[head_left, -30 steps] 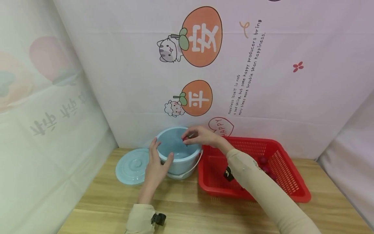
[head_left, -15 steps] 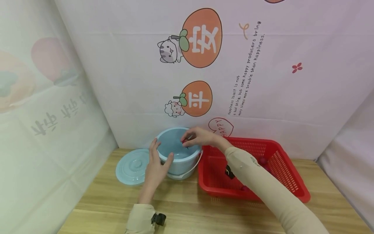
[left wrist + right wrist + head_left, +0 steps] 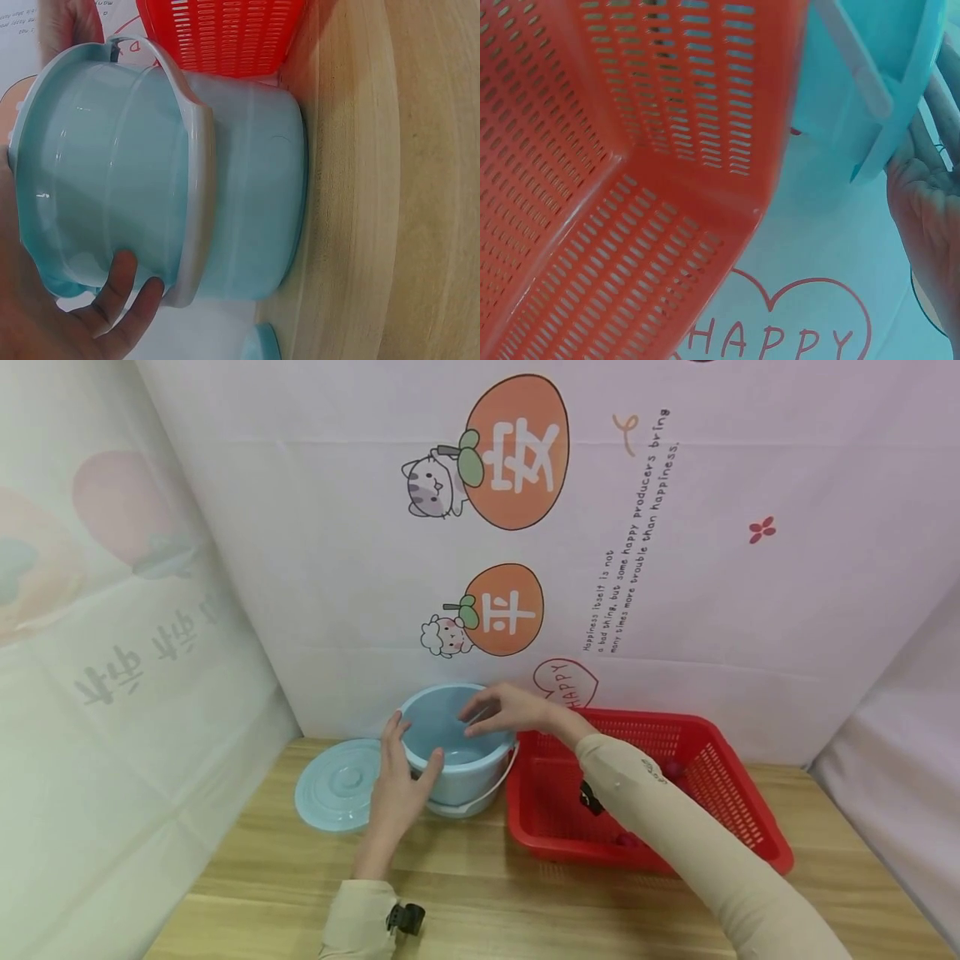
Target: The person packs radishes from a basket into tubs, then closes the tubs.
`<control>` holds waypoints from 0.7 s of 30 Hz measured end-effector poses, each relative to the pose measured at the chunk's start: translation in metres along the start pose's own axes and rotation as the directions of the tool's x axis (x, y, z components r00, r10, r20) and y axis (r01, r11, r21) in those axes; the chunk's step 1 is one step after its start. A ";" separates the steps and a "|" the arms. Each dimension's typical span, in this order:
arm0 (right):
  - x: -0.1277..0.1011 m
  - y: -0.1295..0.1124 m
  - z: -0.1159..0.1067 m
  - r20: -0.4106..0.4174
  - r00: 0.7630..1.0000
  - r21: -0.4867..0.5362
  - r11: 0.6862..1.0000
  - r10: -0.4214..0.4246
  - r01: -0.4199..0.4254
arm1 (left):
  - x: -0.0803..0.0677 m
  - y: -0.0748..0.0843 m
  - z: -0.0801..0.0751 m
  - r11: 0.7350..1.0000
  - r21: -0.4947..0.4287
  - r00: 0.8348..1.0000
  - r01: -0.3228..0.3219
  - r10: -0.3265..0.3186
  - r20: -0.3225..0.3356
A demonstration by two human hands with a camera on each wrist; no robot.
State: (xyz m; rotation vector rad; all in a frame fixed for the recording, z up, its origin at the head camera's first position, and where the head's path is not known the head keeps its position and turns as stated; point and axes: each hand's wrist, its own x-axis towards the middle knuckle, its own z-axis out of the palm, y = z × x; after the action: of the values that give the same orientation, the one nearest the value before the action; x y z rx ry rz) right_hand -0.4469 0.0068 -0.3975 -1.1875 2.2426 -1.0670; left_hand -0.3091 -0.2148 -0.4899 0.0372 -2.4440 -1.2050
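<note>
A light blue bucket (image 3: pixel 459 787) with a pale handle (image 3: pixel 199 187) stands upright beside the back wall. My left hand (image 3: pixel 396 797) holds its left side, fingertips at the rim and thumb along the near edge; two bent fingers (image 3: pixel 135 300) rest against the outer wall in the left wrist view. My right hand (image 3: pixel 513 710) hovers over the bucket's opening from the right, thumb and fingers apart, with nothing visible between them. Only part of the bucket's inside shows. To the right, a red basket (image 3: pixel 551 850) contains dark red round items (image 3: pixel 628 840), partly hidden by my right sleeve.
A light blue lid (image 3: pixel 333 789) lies on the wooden table (image 3: pixel 480 910), left of the bucket. Printed white cloth (image 3: pixel 360 602) hangs close behind the bucket and basket. The basket's left rim stands right beside the bucket.
My right thumb and fingers have parted, and the small red thing they pinched over the bucket is no longer visible. The left hand keeps its place on the bucket.
</note>
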 end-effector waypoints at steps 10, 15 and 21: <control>0.004 0.017 0.003 -0.090 0.995 0.075 0.996 -0.040 0.047 | 0.002 -0.003 0.001 1.000 -0.002 1.000 0.007 -0.007 0.008; 0.001 0.026 0.007 -0.184 0.982 0.154 0.986 -0.038 0.067 | 0.002 -0.002 0.001 1.000 -0.008 1.000 0.019 -0.019 0.018; -0.005 0.031 0.013 -0.265 0.962 0.255 0.957 -0.069 0.139 | 0.002 -0.001 0.000 0.999 -0.013 0.999 0.030 -0.029 0.014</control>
State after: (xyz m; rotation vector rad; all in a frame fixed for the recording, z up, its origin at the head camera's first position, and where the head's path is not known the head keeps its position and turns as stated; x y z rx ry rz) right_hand -0.4525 0.0169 -0.4297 -1.1139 2.1391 -1.5931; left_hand -0.3114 -0.2159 -0.4901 0.0615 -2.4557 -1.2379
